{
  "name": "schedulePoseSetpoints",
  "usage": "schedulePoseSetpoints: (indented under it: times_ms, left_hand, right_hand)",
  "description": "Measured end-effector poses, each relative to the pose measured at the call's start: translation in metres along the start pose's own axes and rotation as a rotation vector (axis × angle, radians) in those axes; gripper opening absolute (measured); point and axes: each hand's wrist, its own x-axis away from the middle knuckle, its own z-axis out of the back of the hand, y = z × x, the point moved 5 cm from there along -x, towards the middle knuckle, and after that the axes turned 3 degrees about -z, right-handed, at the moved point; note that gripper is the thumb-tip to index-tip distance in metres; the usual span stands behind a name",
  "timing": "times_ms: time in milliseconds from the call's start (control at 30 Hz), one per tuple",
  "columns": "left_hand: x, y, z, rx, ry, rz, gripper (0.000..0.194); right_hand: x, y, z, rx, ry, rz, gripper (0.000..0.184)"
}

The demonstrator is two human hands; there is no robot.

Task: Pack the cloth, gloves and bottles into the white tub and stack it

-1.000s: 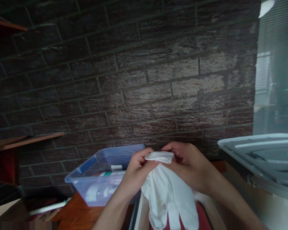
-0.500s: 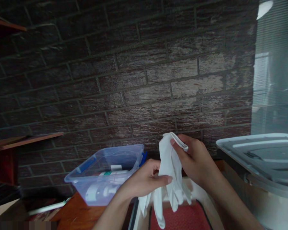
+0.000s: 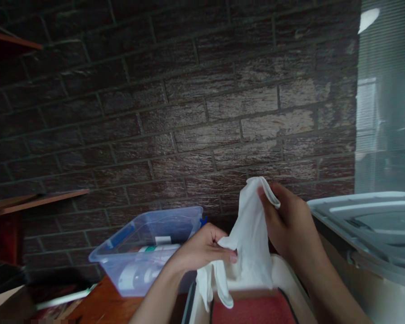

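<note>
A white glove (image 3: 251,234) hangs from my right hand (image 3: 288,216), whose thumb and fingers pinch its open cuff. Lower and to the left, my left hand (image 3: 207,247) closes on white glove material, with limp glove fingers (image 3: 219,283) dangling beneath it. Whether that is a second glove or part of the first I cannot tell. Both hands are above a pale container (image 3: 280,270) with a red panel (image 3: 253,308) edged in black.
Left of my hands, a translucent bin (image 3: 121,256) with blue clips holds white bottles (image 3: 131,272) on a wooden surface (image 3: 104,299). A grey-lidded tub (image 3: 367,225) stands at the right. The dark brick wall (image 3: 189,112) rises behind; wooden shelves (image 3: 54,198) jut out at left.
My right hand has moved right and slightly up, drawing the glove out so that it is more spread. My left hand stays in nearly the same place, still gripping white material.
</note>
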Motion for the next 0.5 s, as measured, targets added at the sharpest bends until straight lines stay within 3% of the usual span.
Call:
schedulePoseSetpoints:
  times_ms: [200,500]
  left_hand:
    - [0.0034,0.0055,0.0069,-0.064,-0.003,-0.053,0.045]
    - [0.0054,0.0027,0.0025,-0.114,-0.068,0.009,0.034]
  right_hand:
    - [-0.0023,0.0040,-0.0037,-0.022,-0.029,0.004,0.016]
    - [0.0008,0.0044,0.0044,-0.017,0.083,0.009,0.018]
